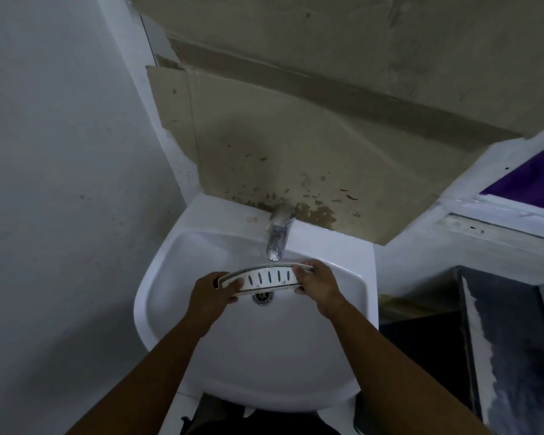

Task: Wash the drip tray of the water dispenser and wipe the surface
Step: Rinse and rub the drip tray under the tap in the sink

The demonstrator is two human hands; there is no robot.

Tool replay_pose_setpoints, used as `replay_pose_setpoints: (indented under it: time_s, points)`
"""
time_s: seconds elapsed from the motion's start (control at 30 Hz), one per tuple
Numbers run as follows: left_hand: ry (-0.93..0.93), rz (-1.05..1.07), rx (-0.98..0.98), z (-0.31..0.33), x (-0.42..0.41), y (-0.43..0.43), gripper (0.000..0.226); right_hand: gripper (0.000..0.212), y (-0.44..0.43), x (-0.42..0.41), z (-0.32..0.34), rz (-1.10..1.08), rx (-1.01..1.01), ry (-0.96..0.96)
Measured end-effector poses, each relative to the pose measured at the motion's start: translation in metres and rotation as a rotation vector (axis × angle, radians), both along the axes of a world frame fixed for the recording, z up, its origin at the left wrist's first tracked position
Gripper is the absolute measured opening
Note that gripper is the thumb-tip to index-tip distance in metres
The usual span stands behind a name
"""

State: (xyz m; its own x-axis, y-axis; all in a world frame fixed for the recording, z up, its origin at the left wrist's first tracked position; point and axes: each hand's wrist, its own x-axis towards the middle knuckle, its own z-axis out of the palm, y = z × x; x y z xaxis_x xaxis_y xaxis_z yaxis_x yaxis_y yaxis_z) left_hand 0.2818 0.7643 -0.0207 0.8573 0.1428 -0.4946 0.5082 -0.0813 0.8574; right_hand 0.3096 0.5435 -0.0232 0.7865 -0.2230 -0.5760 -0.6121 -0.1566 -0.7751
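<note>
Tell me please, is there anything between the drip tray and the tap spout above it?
Nothing visible. The left hand and right hand hold the drip tray by its ends, directly under the tap spout, above the sink.

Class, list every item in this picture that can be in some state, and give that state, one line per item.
drip tray: held over the basin under the spout, slotted face towards the camera
left hand: gripping the tray's left end
right hand: gripping the tray's right end
tap: whether water runs cannot be told
sink: unplugged
drain: open, partly hidden by the tray
</note>
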Motion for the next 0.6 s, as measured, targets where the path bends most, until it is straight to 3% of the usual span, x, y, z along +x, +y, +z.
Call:
replay_pose_setpoints:
  time_s: [0.03,0.17,0.33,0.6]
  points:
    - [0.013,0.030,0.000,-0.002,0.002,-0.001,0.022,0.004,-0.001,0.000,0.001,-0.017,0.015,-0.004]
    - [0.060,0.095,-0.076,-0.008,0.007,-0.008,0.022,0.024,-0.008,-0.001,0.009,-0.107,0.110,-0.010]
    - [0.134,0.075,-0.118,-0.014,0.014,-0.018,0.014,0.030,-0.023,-0.009,0.018,-0.165,0.131,-0.024]
    - [0.383,0.204,-0.432,-0.011,0.026,-0.046,0.042,0.028,-0.051,-0.025,0.037,-0.177,0.168,-0.088]
